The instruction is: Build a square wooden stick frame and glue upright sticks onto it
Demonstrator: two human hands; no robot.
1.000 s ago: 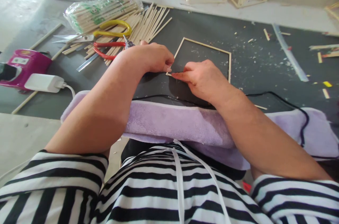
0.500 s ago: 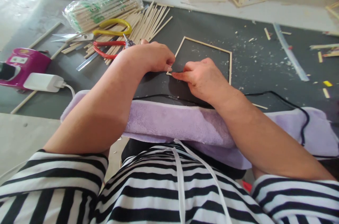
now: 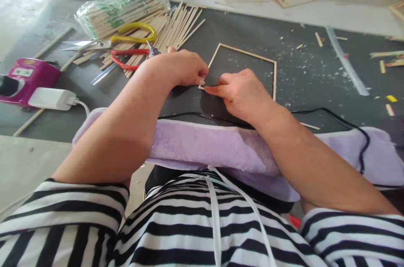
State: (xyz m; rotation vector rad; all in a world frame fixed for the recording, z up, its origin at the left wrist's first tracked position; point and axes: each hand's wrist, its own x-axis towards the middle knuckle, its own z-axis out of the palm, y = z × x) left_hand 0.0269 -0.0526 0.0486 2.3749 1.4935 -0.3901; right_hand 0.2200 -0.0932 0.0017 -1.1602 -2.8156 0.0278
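Wood frame (image 3: 248, 53) flat on grey tabletop (image 3: 240, 29), L hand (image 3: 188, 68) pinching its near-L corner, R hand (image 3: 243, 92) w/ index fingertip beside it, can't tell if gripping; red-handled pliers (image 3: 128, 52) just L.

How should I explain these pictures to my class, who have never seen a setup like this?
There is no machine: these are a person's own bare hands. Every picture comes from one camera on that person's head, looking forward and down.

On the grey tabletop lie loose wooden sticks, a plastic bag of sticks, scissors and a thin wooden frame.

The left hand and right hand meet at the frame's near-left corner. Fingers hide whether they grip it or just press.
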